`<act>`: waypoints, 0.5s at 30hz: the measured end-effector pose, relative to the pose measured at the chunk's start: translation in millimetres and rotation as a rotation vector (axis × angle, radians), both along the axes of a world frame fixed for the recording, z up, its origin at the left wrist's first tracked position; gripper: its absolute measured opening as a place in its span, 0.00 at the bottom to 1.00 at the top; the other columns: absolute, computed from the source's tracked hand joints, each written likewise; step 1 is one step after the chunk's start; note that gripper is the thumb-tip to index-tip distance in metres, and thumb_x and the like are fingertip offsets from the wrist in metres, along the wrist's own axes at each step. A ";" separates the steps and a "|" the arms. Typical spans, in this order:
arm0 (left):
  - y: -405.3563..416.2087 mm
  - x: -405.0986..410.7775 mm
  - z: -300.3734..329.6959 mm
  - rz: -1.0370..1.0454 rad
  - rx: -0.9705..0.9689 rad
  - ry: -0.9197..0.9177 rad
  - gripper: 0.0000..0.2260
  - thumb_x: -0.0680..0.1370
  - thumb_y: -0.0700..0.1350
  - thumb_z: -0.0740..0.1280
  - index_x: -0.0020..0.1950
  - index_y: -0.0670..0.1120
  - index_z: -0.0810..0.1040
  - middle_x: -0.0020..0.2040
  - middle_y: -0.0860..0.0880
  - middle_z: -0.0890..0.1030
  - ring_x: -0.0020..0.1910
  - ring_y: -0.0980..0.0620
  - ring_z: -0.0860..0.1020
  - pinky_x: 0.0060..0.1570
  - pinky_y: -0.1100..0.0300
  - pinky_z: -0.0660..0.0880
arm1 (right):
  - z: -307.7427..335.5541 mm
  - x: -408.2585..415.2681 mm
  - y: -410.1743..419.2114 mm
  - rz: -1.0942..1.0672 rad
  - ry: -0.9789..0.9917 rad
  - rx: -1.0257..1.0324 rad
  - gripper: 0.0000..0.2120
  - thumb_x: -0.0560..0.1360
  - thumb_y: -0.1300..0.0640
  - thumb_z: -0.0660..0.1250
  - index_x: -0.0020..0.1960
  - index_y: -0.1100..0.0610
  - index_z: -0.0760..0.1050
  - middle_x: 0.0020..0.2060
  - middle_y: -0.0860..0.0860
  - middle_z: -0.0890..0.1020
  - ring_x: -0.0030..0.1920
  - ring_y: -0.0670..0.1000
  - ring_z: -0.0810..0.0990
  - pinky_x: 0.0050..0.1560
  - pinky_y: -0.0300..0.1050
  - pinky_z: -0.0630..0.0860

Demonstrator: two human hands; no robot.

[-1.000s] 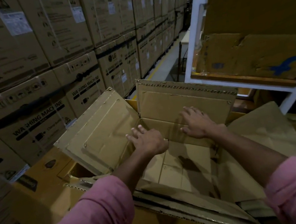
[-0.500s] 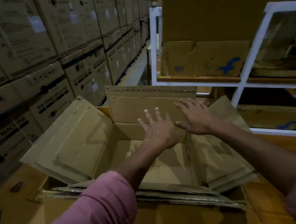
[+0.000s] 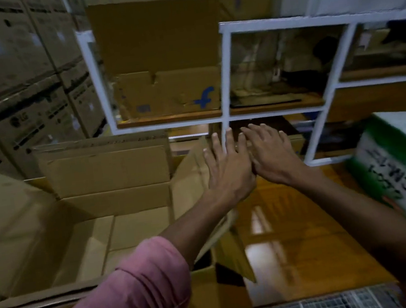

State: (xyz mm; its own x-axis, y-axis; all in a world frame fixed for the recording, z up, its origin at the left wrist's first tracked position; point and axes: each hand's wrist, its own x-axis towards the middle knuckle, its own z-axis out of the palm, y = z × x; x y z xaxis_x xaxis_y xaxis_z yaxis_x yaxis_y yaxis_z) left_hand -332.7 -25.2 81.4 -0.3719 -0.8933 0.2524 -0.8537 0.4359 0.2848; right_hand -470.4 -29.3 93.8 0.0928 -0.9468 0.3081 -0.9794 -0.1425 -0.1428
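A large open cardboard box (image 3: 115, 204) sits at the left with its flaps standing up; its inside looks empty. My left hand (image 3: 227, 168) and my right hand (image 3: 271, 155) are stretched out side by side in the air, to the right of the box's right flap (image 3: 192, 178). Both have straight, spread fingers and hold nothing. They hover above a glossy wooden table top (image 3: 284, 233), in front of a white shelf frame (image 3: 223, 78). Pink sleeves cover both upper arms.
A green and white carton (image 3: 404, 161) stands at the right edge, next to my right forearm. The white shelf holds a brown box with a blue logo (image 3: 170, 91). Stacked washing machine cartons (image 3: 20, 87) fill the left wall. A grey grid-patterned object (image 3: 312, 307) lies at the bottom.
Both hands have lifted out of the open box and moved right, past its right flap. The view has swung right, bringing the shelf and the green carton into sight.
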 end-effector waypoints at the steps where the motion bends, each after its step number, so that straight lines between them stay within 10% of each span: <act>1: 4.5 -25.4 -0.9 -0.009 -0.003 0.014 0.38 0.82 0.49 0.64 0.84 0.47 0.44 0.84 0.44 0.42 0.82 0.36 0.38 0.77 0.31 0.44 | -0.8 -25.7 6.7 -0.020 -0.012 -0.005 0.29 0.84 0.45 0.57 0.82 0.49 0.55 0.81 0.52 0.58 0.82 0.56 0.52 0.78 0.66 0.52; 15: 50.4 -298.4 -45.6 -0.212 0.090 -0.107 0.39 0.82 0.59 0.63 0.84 0.48 0.43 0.84 0.44 0.41 0.82 0.37 0.38 0.76 0.31 0.44 | -51.3 -320.2 93.2 -0.314 -0.085 0.099 0.36 0.81 0.31 0.48 0.81 0.51 0.56 0.81 0.55 0.59 0.80 0.60 0.56 0.76 0.66 0.53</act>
